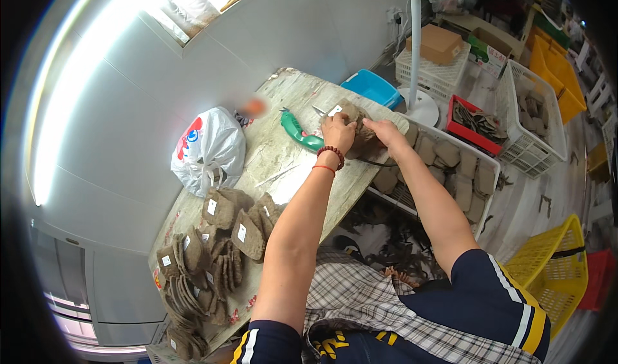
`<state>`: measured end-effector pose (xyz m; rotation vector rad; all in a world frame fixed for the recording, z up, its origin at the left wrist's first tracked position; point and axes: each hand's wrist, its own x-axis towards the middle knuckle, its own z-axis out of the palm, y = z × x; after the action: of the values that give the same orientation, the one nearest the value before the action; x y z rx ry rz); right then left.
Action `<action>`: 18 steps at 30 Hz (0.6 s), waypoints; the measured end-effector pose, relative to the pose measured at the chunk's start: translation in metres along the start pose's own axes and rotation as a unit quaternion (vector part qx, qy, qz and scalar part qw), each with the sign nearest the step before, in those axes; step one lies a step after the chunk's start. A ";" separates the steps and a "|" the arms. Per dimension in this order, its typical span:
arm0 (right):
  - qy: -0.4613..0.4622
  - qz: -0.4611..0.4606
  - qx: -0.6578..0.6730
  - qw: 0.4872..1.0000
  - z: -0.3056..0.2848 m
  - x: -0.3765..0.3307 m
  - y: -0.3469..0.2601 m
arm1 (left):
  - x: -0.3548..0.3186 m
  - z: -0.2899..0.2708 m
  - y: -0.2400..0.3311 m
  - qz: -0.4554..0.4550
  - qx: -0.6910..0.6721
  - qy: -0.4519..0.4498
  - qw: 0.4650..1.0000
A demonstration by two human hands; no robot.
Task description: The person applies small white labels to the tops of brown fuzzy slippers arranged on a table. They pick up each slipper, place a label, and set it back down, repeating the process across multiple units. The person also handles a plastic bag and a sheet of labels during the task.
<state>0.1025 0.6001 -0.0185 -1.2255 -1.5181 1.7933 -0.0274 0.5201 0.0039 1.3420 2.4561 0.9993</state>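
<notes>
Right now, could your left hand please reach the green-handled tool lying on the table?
Probably yes: the green-handled tool lies just left of the left hand, with nothing between them, though that hand presses on the brown felt piece.

A pale wall (309, 23) rises behind the worn counter (270, 151), washed by bright light from the upper left. A white pedestal fan (415, 36) stands on the grey floor (547, 196) among white baskets (534, 126), yellow crates (553, 267) and a cardboard box (438, 42).
</notes>
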 end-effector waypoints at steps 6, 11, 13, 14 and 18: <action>-0.111 -0.006 0.187 0.976 0.020 0.008 -0.004 | 0.010 -0.011 -0.014 -0.111 -0.301 -0.022 0.947; 0.011 -0.234 -0.037 0.972 0.055 -0.052 -0.032 | -0.019 -0.059 -0.018 -0.118 -0.522 -0.010 0.845; 0.079 -0.365 -0.148 0.916 0.067 -0.063 -0.028 | -0.043 -0.079 -0.011 -0.082 -0.569 -0.012 0.818; 0.062 -0.390 -0.177 0.901 0.075 -0.091 -0.037 | -0.061 -0.096 -0.012 -0.074 -0.569 0.009 0.819; -0.001 -0.455 -0.185 0.871 0.099 -0.149 -0.026 | -0.132 -0.135 -0.013 -0.028 -0.585 0.035 0.810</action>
<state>0.0841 0.4344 0.0516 -0.4556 -2.0229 0.8962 -0.0186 0.3458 0.0771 0.7404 1.2838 2.0210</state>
